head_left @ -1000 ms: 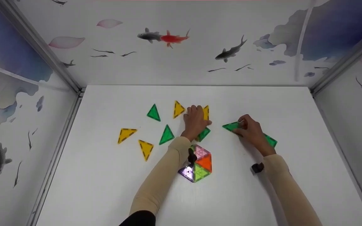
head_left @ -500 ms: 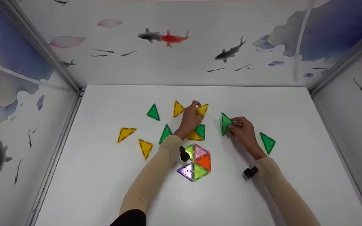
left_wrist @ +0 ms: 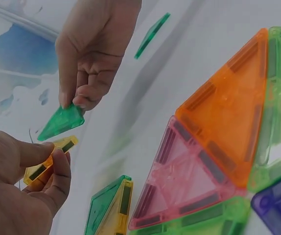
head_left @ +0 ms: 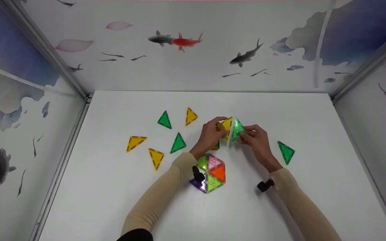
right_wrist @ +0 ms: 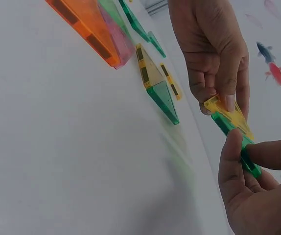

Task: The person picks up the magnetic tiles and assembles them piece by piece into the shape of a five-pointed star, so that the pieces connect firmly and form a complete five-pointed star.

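My left hand [head_left: 209,135] pinches a yellow triangular magnetic tile [head_left: 227,124] between thumb and fingers. Close beside it, my right hand [head_left: 257,139] pinches a green triangular magnetic tile [head_left: 237,129]. Both tiles are held above the table with their long edges facing each other, a narrow gap showing in the head view. In the right wrist view the green tile [right_wrist: 221,122] lies along the yellow tile [right_wrist: 233,115]; whether they touch I cannot tell. Below the left hand, a joined green and yellow tile pair [left_wrist: 106,205] rests on the table, mostly hidden in the head view.
Near the left forearm lies a hexagon of coloured triangles, with an orange tile [head_left: 218,173] and a pink tile [head_left: 215,161]. Loose yellow tiles [head_left: 156,158] and green tiles [head_left: 178,143] are spread to the left. Another green tile [head_left: 286,152] lies right of the right hand.
My left hand has lifted the yellow tile and moved right. My right hand has raised and turned the green tile, bringing it left to face the yellow one.
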Demonstrator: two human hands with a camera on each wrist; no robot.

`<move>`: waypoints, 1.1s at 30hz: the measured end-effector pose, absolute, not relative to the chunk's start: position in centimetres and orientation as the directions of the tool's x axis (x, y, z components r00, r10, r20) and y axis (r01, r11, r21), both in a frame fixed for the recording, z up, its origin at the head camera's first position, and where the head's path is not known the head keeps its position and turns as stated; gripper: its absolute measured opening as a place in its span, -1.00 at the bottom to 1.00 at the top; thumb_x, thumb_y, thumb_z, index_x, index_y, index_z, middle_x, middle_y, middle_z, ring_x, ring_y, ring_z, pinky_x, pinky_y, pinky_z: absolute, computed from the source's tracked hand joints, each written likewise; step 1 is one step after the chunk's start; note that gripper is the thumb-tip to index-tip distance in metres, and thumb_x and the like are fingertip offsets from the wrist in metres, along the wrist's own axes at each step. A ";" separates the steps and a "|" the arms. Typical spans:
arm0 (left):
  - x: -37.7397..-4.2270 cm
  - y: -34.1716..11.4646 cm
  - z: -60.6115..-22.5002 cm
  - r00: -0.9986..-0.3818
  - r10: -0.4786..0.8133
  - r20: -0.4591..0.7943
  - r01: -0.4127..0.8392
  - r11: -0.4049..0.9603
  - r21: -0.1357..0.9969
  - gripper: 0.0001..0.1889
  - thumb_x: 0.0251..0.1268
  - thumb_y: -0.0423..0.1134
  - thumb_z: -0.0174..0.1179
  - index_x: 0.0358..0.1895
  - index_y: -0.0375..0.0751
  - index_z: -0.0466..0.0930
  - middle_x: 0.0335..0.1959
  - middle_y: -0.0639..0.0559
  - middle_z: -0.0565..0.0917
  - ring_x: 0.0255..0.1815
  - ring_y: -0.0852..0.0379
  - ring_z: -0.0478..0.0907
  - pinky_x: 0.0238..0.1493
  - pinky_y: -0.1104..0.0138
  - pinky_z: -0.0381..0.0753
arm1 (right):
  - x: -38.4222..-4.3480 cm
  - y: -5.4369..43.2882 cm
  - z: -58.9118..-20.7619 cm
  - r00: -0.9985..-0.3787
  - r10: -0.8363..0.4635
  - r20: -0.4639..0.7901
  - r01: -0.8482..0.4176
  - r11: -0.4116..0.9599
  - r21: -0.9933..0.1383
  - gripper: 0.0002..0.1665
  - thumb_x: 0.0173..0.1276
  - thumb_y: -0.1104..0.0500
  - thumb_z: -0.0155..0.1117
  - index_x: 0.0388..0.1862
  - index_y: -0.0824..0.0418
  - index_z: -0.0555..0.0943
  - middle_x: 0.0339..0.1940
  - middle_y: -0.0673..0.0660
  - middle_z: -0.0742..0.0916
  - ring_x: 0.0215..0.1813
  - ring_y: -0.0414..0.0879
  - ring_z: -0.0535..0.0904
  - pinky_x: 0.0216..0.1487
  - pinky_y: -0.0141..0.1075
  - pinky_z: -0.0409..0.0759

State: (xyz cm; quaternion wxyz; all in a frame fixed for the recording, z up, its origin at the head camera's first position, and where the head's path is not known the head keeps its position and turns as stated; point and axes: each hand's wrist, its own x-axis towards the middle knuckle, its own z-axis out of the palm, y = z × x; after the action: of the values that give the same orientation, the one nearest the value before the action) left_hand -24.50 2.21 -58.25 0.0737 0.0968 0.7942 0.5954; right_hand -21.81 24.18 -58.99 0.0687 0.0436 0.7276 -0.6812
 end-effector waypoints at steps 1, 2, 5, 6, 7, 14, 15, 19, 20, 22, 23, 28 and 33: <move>-24.4 2.3 -58.3 -0.970 0.242 -0.014 0.055 0.277 0.959 -0.49 0.53 -0.35 0.41 0.48 -0.04 0.63 -0.09 0.03 0.70 -0.23 0.19 0.64 -0.17 0.37 0.68 | -21.8 24.2 -59.0 -0.986 -0.036 -0.161 0.158 0.072 -0.985 -0.59 0.66 0.25 0.34 0.30 0.45 0.47 0.12 0.38 0.82 -0.19 -0.09 0.81 0.04 -0.25 0.81; -24.2 2.4 -58.3 -0.970 0.240 -0.027 0.044 0.285 0.957 -0.49 0.54 -0.34 0.41 0.48 -0.01 0.64 -0.09 0.05 0.70 -0.23 0.19 0.63 -0.17 0.37 0.67 | -21.7 24.1 -59.0 -0.986 -0.039 -0.161 0.158 0.077 -0.984 -0.58 0.67 0.24 0.34 0.30 0.45 0.47 0.13 0.39 0.81 -0.19 -0.09 0.81 0.05 -0.25 0.80; -24.0 2.7 -58.4 -0.971 0.232 -0.052 0.028 0.327 0.945 -0.49 0.55 -0.29 0.41 0.49 0.05 0.63 -0.07 0.09 0.69 -0.21 0.20 0.61 -0.14 0.36 0.62 | -21.6 24.2 -59.2 -0.986 -0.041 -0.159 0.155 0.084 -0.984 -0.59 0.67 0.22 0.33 0.30 0.44 0.48 0.14 0.40 0.81 -0.18 -0.09 0.81 0.05 -0.27 0.80; -23.9 2.8 -58.5 -0.971 0.234 -0.056 0.027 0.337 0.941 -0.49 0.56 -0.28 0.41 0.49 0.05 0.62 -0.06 0.09 0.69 -0.20 0.19 0.61 -0.12 0.35 0.61 | -21.6 24.2 -59.3 -0.987 -0.039 -0.158 0.154 0.083 -0.985 -0.60 0.67 0.23 0.34 0.29 0.44 0.49 0.14 0.40 0.80 -0.19 -0.09 0.81 0.04 -0.27 0.80; -23.9 3.0 -58.6 -0.970 0.236 -0.059 0.027 0.346 0.938 -0.49 0.56 -0.28 0.40 0.50 0.04 0.61 -0.04 0.08 0.70 -0.17 0.19 0.61 -0.08 0.34 0.62 | -21.6 24.3 -59.4 -0.987 -0.035 -0.157 0.154 0.082 -0.985 -0.60 0.66 0.24 0.34 0.28 0.44 0.50 0.15 0.39 0.80 -0.18 -0.09 0.80 0.03 -0.27 0.80; -23.7 4.1 -59.5 -0.945 0.324 -0.049 0.101 0.431 0.897 -0.48 0.61 -0.28 0.35 0.54 -0.08 0.53 0.33 0.00 0.67 0.21 0.13 0.53 0.39 0.28 0.57 | -20.9 25.9 -60.2 -0.978 -0.025 -0.205 0.198 0.159 -0.967 -0.58 0.67 0.20 0.33 0.32 0.44 0.55 0.22 0.35 0.67 -0.08 -0.11 0.79 0.07 -0.31 0.78; -23.7 4.2 -59.7 -0.942 0.334 -0.042 0.121 0.452 0.884 -0.48 0.62 -0.27 0.35 0.54 -0.08 0.52 0.36 0.00 0.66 0.23 0.13 0.51 0.41 0.28 0.55 | -20.8 26.2 -60.3 -0.976 -0.023 -0.215 0.208 0.174 -0.963 -0.58 0.68 0.19 0.32 0.33 0.43 0.56 0.22 0.35 0.67 -0.07 -0.10 0.79 0.07 -0.31 0.78; -23.6 5.0 -60.3 -0.935 0.355 -0.006 0.203 0.547 0.812 -0.49 0.60 -0.26 0.37 0.51 -0.10 0.54 0.34 -0.03 0.68 0.21 0.06 0.45 0.36 0.32 0.55 | -20.5 27.1 -60.6 -0.969 -0.026 -0.245 0.235 0.201 -0.951 -0.57 0.71 0.19 0.29 0.36 0.45 0.56 0.16 0.38 0.71 -0.09 -0.10 0.79 0.08 -0.32 0.77; -23.6 5.2 -60.4 -0.934 0.358 0.002 0.220 0.571 0.791 -0.50 0.60 -0.25 0.37 0.51 -0.10 0.54 0.32 -0.04 0.68 0.21 0.05 0.44 0.35 0.34 0.55 | -20.4 27.2 -60.7 -0.968 -0.028 -0.250 0.239 0.204 -0.949 -0.56 0.71 0.18 0.29 0.37 0.46 0.55 0.14 0.38 0.73 -0.09 -0.10 0.80 0.08 -0.32 0.77; -23.6 5.6 -60.6 -0.931 0.366 0.008 0.248 0.616 0.747 -0.49 0.60 -0.22 0.38 0.51 -0.10 0.55 0.30 -0.04 0.69 0.21 0.05 0.42 0.33 0.37 0.55 | -20.2 27.6 -60.7 -0.967 -0.024 -0.254 0.244 0.209 -0.947 -0.56 0.72 0.19 0.28 0.37 0.46 0.56 0.10 0.36 0.74 -0.11 -0.10 0.80 0.07 -0.32 0.78; -23.6 5.9 -60.7 -0.929 0.369 0.009 0.261 0.639 0.723 -0.49 0.60 -0.20 0.39 0.51 -0.10 0.55 0.29 -0.04 0.69 0.21 0.05 0.41 0.32 0.39 0.55 | -20.2 27.7 -60.8 -0.968 -0.022 -0.251 0.241 0.214 -0.947 -0.56 0.72 0.19 0.28 0.37 0.46 0.56 0.08 0.35 0.75 -0.11 -0.10 0.80 0.06 -0.32 0.78; -23.9 6.7 -61.0 -0.918 0.398 0.007 0.329 0.750 0.574 -0.47 0.56 -0.04 0.43 0.45 -0.14 0.62 0.23 -0.02 0.66 0.20 0.06 0.40 0.22 0.43 0.51 | -20.0 28.3 -60.9 -0.982 -0.012 -0.190 0.172 0.367 -0.914 -0.59 0.70 0.14 0.31 0.32 0.41 0.67 0.01 0.33 0.78 -0.15 -0.06 0.73 -0.11 -0.38 0.75; -24.1 7.0 -60.9 -0.902 0.431 0.007 0.379 0.785 0.489 -0.49 0.56 0.03 0.41 0.40 -0.17 0.68 0.14 -0.01 0.61 0.19 0.05 0.38 0.19 0.38 0.48 | -20.0 28.6 -60.8 -0.993 -0.020 -0.114 0.084 0.549 -0.832 -0.61 0.67 0.12 0.35 0.27 0.37 0.74 0.04 0.30 0.81 -0.09 0.02 0.69 -0.15 -0.44 0.67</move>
State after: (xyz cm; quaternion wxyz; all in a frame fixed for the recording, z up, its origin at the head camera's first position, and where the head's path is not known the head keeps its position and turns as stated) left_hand -24.14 6.98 -60.89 0.0523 0.2148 0.9434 0.2473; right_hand -20.01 28.61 -60.81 0.0551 0.0182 0.8784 -0.4745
